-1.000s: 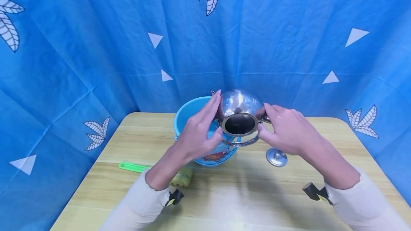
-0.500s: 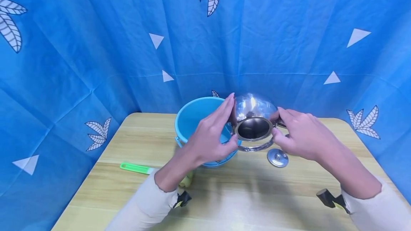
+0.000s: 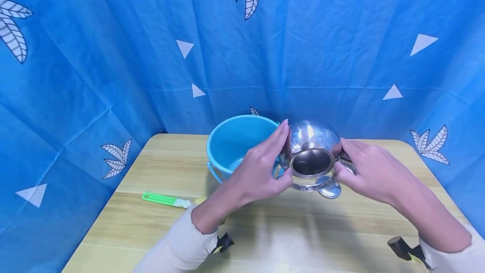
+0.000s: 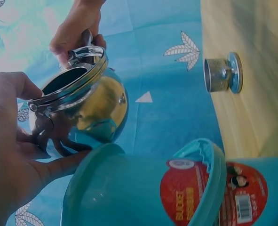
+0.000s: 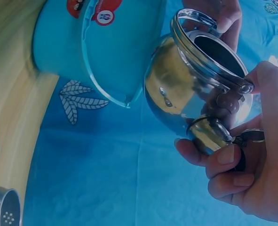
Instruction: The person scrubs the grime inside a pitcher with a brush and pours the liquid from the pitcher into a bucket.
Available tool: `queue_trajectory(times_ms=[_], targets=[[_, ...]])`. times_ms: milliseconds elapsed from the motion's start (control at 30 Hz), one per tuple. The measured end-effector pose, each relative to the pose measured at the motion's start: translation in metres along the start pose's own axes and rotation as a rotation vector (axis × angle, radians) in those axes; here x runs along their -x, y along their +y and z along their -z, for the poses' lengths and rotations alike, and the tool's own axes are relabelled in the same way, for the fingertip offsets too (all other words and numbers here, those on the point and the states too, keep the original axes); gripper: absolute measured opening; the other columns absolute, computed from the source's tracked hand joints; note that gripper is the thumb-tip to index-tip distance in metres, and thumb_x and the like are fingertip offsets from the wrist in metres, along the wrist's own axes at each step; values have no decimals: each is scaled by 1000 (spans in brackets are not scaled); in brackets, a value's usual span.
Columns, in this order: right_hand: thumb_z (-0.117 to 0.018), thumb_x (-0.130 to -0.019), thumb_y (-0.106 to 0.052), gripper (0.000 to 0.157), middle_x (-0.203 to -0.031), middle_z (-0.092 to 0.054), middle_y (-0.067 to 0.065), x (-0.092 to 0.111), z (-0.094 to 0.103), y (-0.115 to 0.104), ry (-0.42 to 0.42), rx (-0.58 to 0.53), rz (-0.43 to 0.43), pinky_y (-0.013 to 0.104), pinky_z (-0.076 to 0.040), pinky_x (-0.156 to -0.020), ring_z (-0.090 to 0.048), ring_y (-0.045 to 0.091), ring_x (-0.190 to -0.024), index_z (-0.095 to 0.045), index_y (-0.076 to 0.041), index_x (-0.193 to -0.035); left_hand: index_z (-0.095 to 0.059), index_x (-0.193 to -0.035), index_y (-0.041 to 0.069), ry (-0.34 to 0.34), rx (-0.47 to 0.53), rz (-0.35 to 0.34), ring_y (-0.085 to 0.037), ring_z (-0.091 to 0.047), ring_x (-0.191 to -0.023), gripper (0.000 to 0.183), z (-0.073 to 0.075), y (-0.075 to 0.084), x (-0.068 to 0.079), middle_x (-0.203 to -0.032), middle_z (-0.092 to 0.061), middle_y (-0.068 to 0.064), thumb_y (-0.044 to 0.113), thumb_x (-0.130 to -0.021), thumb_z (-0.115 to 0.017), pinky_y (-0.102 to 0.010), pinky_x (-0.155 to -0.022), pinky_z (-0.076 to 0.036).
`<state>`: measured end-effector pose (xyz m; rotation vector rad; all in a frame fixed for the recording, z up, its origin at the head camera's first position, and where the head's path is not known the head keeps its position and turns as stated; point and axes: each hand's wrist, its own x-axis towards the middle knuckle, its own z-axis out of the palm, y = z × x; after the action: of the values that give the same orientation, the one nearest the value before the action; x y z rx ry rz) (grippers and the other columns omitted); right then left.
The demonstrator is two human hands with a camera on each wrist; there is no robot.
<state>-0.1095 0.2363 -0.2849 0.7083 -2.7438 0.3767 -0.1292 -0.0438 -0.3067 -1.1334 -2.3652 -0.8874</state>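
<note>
Both hands hold a shiny stainless steel teapot (image 3: 310, 134) in the air, right of the blue bucket, its round mouth tilted toward me. My left hand (image 3: 261, 167) grips its left side, thumb at the rim and fingers along the belly. On the other side my right hand (image 3: 373, 172) grips it, thumb by the rim and fingers curled under a metal part that juts from the body (image 5: 209, 134). A metal bail handle (image 5: 195, 16) hangs along the rim. In the left wrist view the bucket (image 4: 129, 193) is just below the left fingers.
On the wooden table (image 3: 170, 235) lie a round metal lid (image 3: 330, 191) and a small perforated metal cup (image 5: 4, 207). A brush with a green handle (image 3: 159, 198) lies at left, its head mostly behind my left forearm. A blue curtain (image 3: 242, 54) surrounds the table.
Both hands have carried the teapot rightward and slightly toward me, away from over the bucket. It now partly covers the lid, and more of the bucket's inside shows.
</note>
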Motion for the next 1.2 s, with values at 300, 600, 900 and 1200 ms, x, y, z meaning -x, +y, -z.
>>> queue_trajectory(times_ms=[300,600,900,1200], targets=[[-68,-88,-27,26,-103,-77,3,12,-3,5,-2,-2,-8,40,-57,-69,-68,14,-82,-68,-16,-112,-23,-164,6,-63,18,71,-25,-40,-154,89,-9,10,4,-174,-21,-4,26,-92,-70,-37,-115,-45],[-69,-89,-27,23,-105,-77,2,24,-6,10,-33,-4,-25,44,-58,-73,-72,16,-89,-66,-21,-110,-17,-165,7,-114,-33,95,-25,-39,-154,90,-17,17,9,-174,-18,-6,30,-94,-67,-34,-114,-45],[-71,-87,-27,23,-101,-76,-4,33,-12,15,-54,1,-44,42,-59,-72,-72,14,-89,-69,-20,-109,-24,-163,3,-129,-20,94,-28,-43,-151,88,-28,20,12,-173,-25,-11,29,-92,-69,-34,-110,-48],[-71,-88,-26,17,-97,-76,-8,39,-22,19,-101,-17,-73,32,-57,-66,-65,2,-81,-70,-21,-104,-24,-163,3,-172,13,122,-28,-43,-152,89,-40,18,16,-171,-28,-14,28,-91,-69,-34,-111,-48]])
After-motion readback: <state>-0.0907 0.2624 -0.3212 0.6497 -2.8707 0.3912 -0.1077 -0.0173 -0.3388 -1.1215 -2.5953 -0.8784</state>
